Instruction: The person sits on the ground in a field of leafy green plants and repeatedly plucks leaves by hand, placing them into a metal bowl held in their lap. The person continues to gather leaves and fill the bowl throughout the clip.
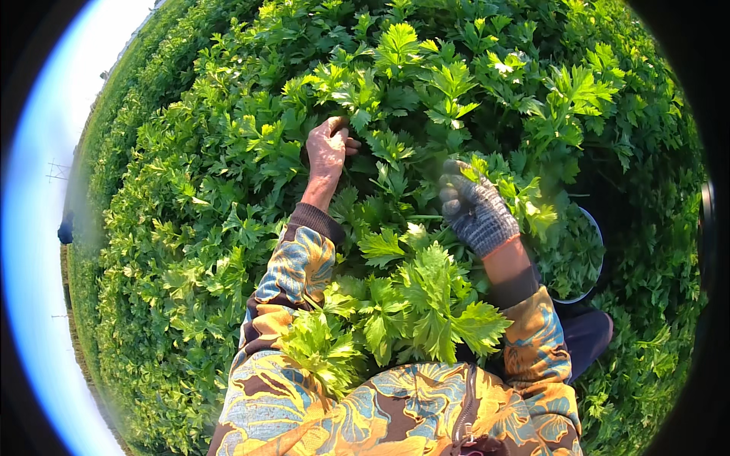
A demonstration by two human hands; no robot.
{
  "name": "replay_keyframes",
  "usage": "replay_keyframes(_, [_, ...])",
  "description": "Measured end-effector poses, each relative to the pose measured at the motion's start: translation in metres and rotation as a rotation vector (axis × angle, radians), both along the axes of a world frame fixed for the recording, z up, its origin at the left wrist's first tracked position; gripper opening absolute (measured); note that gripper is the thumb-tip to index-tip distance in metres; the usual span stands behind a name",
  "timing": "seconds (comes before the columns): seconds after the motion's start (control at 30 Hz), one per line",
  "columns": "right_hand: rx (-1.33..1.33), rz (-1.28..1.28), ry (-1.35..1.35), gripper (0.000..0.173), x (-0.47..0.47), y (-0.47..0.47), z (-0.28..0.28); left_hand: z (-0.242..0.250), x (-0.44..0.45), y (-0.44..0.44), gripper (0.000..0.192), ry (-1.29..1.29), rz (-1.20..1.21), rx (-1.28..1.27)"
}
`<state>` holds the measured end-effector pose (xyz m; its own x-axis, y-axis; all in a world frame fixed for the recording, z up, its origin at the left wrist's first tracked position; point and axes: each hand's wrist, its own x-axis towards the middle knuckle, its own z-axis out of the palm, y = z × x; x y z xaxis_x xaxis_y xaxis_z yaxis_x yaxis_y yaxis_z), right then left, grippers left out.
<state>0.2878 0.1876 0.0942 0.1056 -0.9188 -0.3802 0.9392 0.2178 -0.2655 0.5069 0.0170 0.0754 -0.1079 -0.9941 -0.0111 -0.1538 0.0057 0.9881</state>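
Leafy green plants with lobed leaves, celery by their look, fill the space before me. My left hand is bare and reaches among the leaves, its fingers bent and partly covered by foliage; whether it grips a stem cannot be told. To its right and a little lower is my right hand, in a grey knit glove with an orange cuff edge. Its fingers are curled beside leafy tops, and a pale green stalk lies just left of it; its hold is unclear. Large bright leaves stand between my forearms, against my patterned jacket.
A round container with a pale rim stands right of my right hand, with cut-looking leaves inside. A dark-clothed knee is below it. Dense plants stretch away on the left to the horizon, where a small dark shape shows.
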Motion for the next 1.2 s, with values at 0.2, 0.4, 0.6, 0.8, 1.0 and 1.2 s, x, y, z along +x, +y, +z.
replay_keyframes(0.2, [0.023, 0.002, 0.016, 0.022, -0.002, 0.005, 0.001, -0.023, -0.004, -0.021, 0.034, -0.915, -0.068, -0.241])
replay_keyframes(0.4, [0.028, -0.009, 0.02, 0.022, -0.007, 0.006, -0.003, -0.031, -0.006, -0.021, 0.018, -0.546, 0.048, -0.114])
replay_keyframes(0.6, [0.056, 0.0, 0.045, 0.024, 0.007, 0.003, 0.007, -0.053, 0.012, -0.09, 0.022, -0.035, 0.254, -0.183])
replay_keyframes(0.8, [0.063, 0.005, 0.13, 0.037, -0.002, -0.007, 0.019, -0.053, -0.096, -0.023, 0.047, -0.234, -0.548, -0.216])
replay_keyframes(1.0, [0.059, 0.017, 0.144, 0.053, 0.003, -0.05, 0.017, -0.056, -0.088, 0.03, 0.053, -0.665, -0.556, -0.391])
replay_keyframes(1.2, [0.136, 0.02, 0.227, 0.069, -0.011, -0.088, -0.016, -0.043, -0.07, 0.01, 0.052, -0.633, -0.588, -0.352])
